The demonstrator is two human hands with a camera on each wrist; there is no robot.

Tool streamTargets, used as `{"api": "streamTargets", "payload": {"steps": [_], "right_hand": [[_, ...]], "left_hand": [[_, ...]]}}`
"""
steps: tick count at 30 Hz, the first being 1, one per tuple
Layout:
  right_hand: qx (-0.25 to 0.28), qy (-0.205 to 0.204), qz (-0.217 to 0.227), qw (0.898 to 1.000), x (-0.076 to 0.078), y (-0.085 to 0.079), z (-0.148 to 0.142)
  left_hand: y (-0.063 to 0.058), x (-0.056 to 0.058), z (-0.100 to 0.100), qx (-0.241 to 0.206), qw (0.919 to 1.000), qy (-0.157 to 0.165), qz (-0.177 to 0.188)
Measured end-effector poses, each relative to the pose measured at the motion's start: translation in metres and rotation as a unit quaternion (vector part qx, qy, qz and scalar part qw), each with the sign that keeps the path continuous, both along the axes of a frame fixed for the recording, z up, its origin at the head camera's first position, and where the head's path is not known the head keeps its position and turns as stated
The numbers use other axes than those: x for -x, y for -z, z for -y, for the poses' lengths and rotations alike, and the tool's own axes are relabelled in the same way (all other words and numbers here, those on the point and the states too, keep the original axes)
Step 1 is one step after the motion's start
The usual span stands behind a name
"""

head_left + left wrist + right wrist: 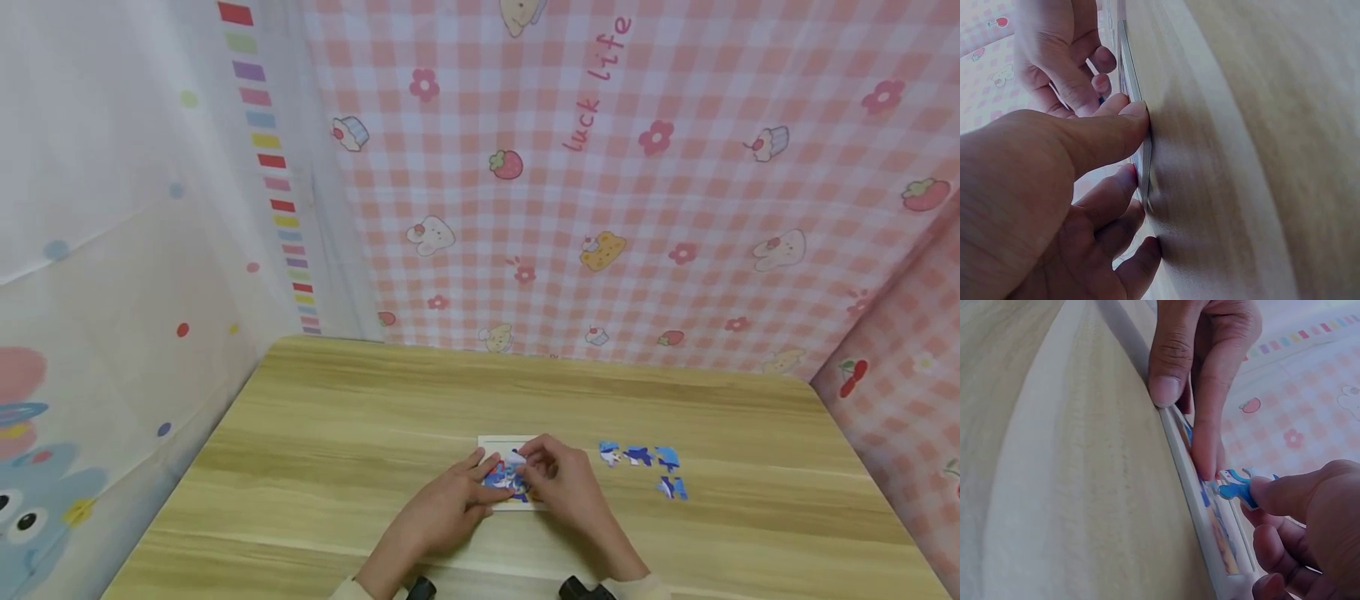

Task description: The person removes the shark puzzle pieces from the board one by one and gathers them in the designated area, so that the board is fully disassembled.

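Note:
A jigsaw puzzle board with a white rim lies on the table, its tray partly covered by blue pictured pieces. My left hand rests on the board's left part; in the right wrist view its thumb touches the rim and its index finger presses on the pieces. Above the board, my right hand pinches a blue and white puzzle piece between thumb and fingers. That piece is tilted, close to the left index fingertip. Both hands cover much of the picture in the head view.
Several loose puzzle pieces lie to the right of the board on the wooden table. A pink checked cloth hangs behind the table, and a pale dotted cloth hangs at the left.

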State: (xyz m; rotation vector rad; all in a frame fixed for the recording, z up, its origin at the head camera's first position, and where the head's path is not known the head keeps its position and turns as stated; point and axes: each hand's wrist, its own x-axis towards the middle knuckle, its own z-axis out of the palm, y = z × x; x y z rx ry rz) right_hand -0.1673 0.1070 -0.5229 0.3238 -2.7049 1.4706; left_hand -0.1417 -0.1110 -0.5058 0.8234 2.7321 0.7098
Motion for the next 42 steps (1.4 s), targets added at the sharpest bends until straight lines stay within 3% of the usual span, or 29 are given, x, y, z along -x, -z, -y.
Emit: {"api": "streamTargets", "payload": {"steps": [18, 30, 38, 42], "right_hand": [[-0.001, 0.049, 0.037, 0.998, -0.004, -0.013, -0.037], [-0.017, 0.079, 0.035, 0.996, -0.008, -0.012, -0.083], [-0.041, 0.095, 0.000, 0.995, -0.015, -0.011, -0.113], [-0.054, 0.108, 0.013, 0.993, -0.018, -0.012, -0.122]], "left_hand": [[0.001, 0.000, -0.002, 0.000, 1.0000, -0.001, 0.000], [0.001, 0.000, -0.002, 0.003, 1.0000, -0.005, 0.000], [0.002, 0.001, -0.001, 0.001, 1.0000, -0.006, 0.004], [0.003, 0.001, -0.001, 0.001, 1.0000, -0.006, 0.003]]}}
